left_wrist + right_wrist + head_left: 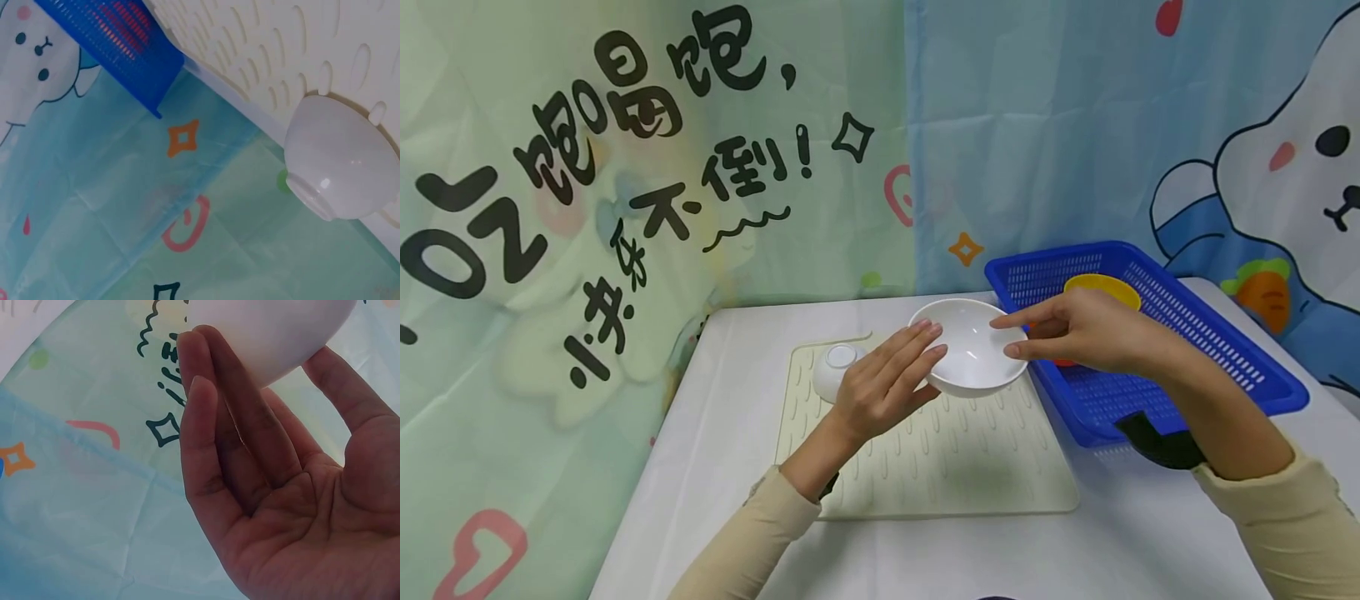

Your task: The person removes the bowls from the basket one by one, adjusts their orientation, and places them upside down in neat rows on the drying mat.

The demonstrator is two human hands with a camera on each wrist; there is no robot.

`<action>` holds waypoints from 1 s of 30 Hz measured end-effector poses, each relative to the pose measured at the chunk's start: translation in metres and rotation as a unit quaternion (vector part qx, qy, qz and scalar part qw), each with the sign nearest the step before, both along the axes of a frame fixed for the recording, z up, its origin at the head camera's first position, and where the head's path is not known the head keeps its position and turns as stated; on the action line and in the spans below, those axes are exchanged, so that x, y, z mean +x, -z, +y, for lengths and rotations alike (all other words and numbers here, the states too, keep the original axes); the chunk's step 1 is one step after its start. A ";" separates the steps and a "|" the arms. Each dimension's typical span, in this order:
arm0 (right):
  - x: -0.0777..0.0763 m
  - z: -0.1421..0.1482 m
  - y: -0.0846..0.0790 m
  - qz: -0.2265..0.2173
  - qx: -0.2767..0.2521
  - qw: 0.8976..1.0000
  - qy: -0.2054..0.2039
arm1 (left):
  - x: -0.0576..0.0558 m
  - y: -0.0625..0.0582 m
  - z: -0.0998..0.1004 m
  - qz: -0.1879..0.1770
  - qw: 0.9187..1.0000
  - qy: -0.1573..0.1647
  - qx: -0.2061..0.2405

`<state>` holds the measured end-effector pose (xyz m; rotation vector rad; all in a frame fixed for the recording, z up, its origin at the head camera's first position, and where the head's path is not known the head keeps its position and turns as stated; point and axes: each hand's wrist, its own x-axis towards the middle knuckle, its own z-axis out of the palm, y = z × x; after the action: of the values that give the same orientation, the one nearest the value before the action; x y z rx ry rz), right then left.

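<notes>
A white bowl (970, 346) is held up above the mat, its inside tipped toward the head camera. My right hand (1075, 329) pinches its right rim between thumb and fingers; the right wrist view shows this bowl (275, 337) from outside, touched by the fingertips of the right hand (269, 462). My left hand (887, 379) is at the bowl's left side, fingers straight and overlapping the rim; whether they press on it I cannot tell. A second white bowl (835, 371) lies upside down on the mat behind the left hand; the left wrist view shows this bowl (344, 159) without the hand.
A cream ridged mat (940, 475) lies on the white table (700, 467). To its right stands a blue perforated basket (1210, 350) holding a yellow bowl (1105, 287) and something orange, partly hidden by the right hand. A printed curtain (820, 250) hangs behind the table.
</notes>
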<state>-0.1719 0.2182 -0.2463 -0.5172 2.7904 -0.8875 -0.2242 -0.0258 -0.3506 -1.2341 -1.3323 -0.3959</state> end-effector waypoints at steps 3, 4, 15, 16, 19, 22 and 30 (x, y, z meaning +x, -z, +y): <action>0.001 0.000 -0.001 -0.001 -0.005 1.000 -0.005 | 0.004 -0.004 -0.002 0.002 1.000 -0.005 0.003; 0.001 0.000 -0.001 0.001 -0.010 1.000 -0.009 | 0.005 -0.005 -0.002 0.000 1.000 -0.007 0.003; 0.010 0.001 -0.003 0.050 -0.053 0.997 0.011 | 0.023 -0.020 -0.017 -0.197 0.980 -0.032 -0.013; 0.010 0.001 -0.003 0.059 -0.053 0.997 0.015 | 0.025 -0.022 -0.017 -0.235 0.971 -0.036 -0.014; 0.012 0.002 -0.002 0.087 -0.061 0.994 0.015 | 0.031 -0.030 -0.018 -0.336 0.940 -0.047 -0.012; 0.012 0.001 -0.002 0.136 -0.068 0.988 -0.019 | 0.036 -0.038 -0.017 -0.430 0.902 -0.024 0.001; 0.011 -0.003 0.007 0.197 -0.077 0.965 -0.155 | 0.043 -0.059 -0.017 -0.646 0.762 -0.018 0.042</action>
<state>-0.1605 0.2150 -0.2536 -1.2406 2.8603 -1.0279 -0.1807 -0.0426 -0.2913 -0.7629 -2.4279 -1.4321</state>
